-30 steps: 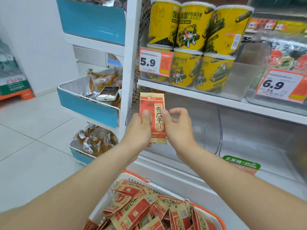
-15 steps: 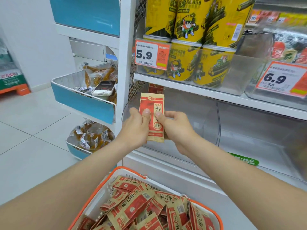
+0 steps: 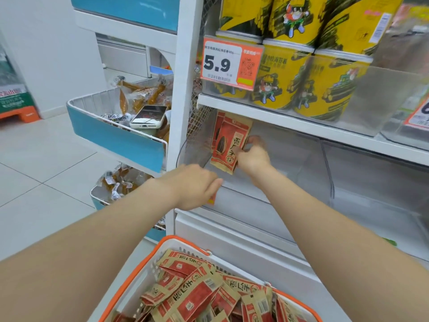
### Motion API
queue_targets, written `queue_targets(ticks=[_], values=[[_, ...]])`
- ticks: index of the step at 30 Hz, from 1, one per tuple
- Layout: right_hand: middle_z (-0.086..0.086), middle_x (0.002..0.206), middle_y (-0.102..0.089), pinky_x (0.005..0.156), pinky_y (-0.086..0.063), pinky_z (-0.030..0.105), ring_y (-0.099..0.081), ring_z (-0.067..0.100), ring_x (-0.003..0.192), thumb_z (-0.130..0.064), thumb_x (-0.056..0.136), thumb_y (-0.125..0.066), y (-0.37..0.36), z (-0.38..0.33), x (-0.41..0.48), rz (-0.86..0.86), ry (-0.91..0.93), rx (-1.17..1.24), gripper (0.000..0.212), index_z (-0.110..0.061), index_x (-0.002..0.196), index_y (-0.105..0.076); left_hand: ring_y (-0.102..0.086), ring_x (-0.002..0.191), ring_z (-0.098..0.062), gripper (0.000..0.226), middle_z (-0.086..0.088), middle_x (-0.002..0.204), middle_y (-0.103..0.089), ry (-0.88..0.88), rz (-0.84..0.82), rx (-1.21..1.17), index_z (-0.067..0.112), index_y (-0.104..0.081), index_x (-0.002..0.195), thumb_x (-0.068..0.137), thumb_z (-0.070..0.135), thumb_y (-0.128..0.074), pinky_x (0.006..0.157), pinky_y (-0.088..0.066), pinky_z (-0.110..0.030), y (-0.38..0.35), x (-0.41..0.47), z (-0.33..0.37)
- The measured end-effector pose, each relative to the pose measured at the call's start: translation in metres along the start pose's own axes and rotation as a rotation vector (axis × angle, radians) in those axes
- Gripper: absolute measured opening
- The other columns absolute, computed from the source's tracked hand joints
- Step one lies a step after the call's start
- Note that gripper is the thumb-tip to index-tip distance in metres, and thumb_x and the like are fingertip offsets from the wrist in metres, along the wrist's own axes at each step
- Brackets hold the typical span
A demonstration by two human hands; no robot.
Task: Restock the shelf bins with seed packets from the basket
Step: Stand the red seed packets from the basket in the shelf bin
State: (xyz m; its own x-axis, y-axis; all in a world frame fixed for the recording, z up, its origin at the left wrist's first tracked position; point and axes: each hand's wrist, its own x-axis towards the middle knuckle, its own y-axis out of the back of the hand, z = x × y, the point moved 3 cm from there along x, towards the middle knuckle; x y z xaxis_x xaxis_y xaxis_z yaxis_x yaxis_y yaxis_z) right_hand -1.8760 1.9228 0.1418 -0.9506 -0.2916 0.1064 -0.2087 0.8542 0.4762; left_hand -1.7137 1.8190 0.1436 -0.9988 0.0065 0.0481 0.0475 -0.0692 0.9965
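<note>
A red and tan seed packet (image 3: 228, 145) stands upright inside the clear shelf bin (image 3: 292, 163), at its left end. My right hand (image 3: 254, 156) reaches into the bin and pinches the packet's right edge. A second packet (image 3: 217, 129) shows just behind it. My left hand (image 3: 195, 184) hovers outside the bin's front edge with relaxed fingers and holds nothing. Below me, the white basket with an orange rim (image 3: 130, 282) holds several more seed packets (image 3: 197, 296).
Yellow snack cans (image 3: 285, 80) fill the shelf above, behind a 5.9 price tag (image 3: 229, 62). To the left, a blue-fronted wire basket (image 3: 116, 138) holds snack bags and a phone (image 3: 148, 116). Another clear bin (image 3: 376, 182) sits to the right. A tiled floor (image 3: 46, 182) lies left.
My left hand has let go of the packet and drawn back toward me. My right hand has carried the packet forward into the clear bin, beside the packet standing there.
</note>
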Motion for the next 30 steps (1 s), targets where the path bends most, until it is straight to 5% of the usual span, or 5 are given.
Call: queue_targets(ticks=[5,9,13,21,30], values=[[0.012,0.121,-0.071,0.094,-0.054,0.037,-0.068,0.032,0.113,-0.020,0.095,-0.074,-0.020,-0.006,0.037,0.068,-0.015,-0.177,0.017,-0.012,0.107,-0.065,-0.059,0.093,-0.033,0.054,-0.003,0.088,-0.062,-0.012,-0.051,-0.017,0.025,-0.058,0.090,0.111,0.054,-0.018,0.078,-0.037,-0.041,-0.009,0.011,-0.006],[0.011,0.124,-0.070,0.079,-0.051,0.033,-0.069,0.031,0.114,-0.023,0.092,-0.077,-0.036,0.001,0.058,0.099,-0.090,-0.299,0.033,-0.008,0.119,-0.065,-0.049,0.083,-0.027,0.059,0.009,0.071,-0.050,-0.001,-0.069,0.004,0.024,-0.061,0.091,0.110,0.057,-0.016,0.081,-0.027,-0.042,-0.012,0.017,-0.004],[0.009,0.120,-0.070,0.071,-0.046,0.026,-0.070,0.028,0.111,-0.023,0.084,-0.085,-0.052,0.006,0.069,0.030,-0.073,-0.451,0.041,-0.010,0.117,-0.064,-0.058,0.091,-0.029,0.068,0.001,0.085,-0.064,-0.013,-0.034,0.005,0.027,-0.060,0.098,0.100,0.077,-0.014,0.081,-0.027,-0.046,-0.020,0.019,-0.005],[0.019,0.135,-0.057,0.086,-0.050,0.037,-0.061,0.037,0.123,-0.005,0.094,-0.070,-0.059,0.001,0.080,0.166,-0.036,-0.414,0.051,-0.002,0.135,-0.040,-0.058,0.093,-0.028,0.072,-0.001,0.092,-0.067,-0.026,0.000,0.009,0.026,-0.059,0.104,0.096,0.082,-0.015,0.083,-0.030,-0.048,-0.023,0.018,-0.005],[0.018,0.131,-0.060,0.085,-0.048,0.031,-0.058,0.031,0.123,-0.018,0.100,-0.070,-0.060,0.004,0.078,0.003,0.072,-0.624,0.038,0.001,0.128,-0.055,-0.056,0.094,-0.028,0.073,-0.001,0.094,-0.065,0.020,-0.041,0.007,0.026,-0.059,0.104,0.095,0.083,-0.014,0.083,-0.029,-0.049,-0.021,0.017,-0.004]])
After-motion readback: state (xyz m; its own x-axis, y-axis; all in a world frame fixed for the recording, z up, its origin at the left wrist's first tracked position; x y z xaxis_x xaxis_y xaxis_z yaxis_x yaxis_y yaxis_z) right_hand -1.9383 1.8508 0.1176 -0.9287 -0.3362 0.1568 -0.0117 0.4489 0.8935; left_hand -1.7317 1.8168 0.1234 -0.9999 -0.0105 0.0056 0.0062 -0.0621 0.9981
